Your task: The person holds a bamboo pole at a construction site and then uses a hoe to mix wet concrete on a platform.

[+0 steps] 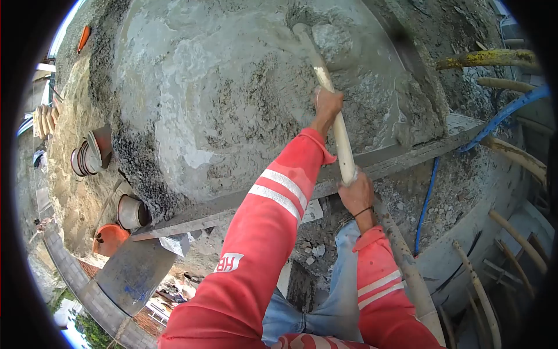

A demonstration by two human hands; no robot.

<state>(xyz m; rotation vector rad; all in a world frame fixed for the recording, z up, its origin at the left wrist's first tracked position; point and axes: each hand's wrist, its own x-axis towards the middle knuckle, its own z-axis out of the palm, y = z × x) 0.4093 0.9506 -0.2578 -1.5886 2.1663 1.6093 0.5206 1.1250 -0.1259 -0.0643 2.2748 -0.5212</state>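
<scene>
Both my hands are wrapped round a long pale wooden handle. My left hand grips it farther up, over the wet grey mortar. Nearer my body, my right hand closes round its lower end, just past a board edge. The handle slants up and left into the wet mortar, where its far end is sunk beside a wet lump. The tool's head is hidden there.
A board edges the mortar on my side. Buckets, an orange bowl and a sand pile lie left. Wooden poles, a blue pipe and a thin blue hose are right.
</scene>
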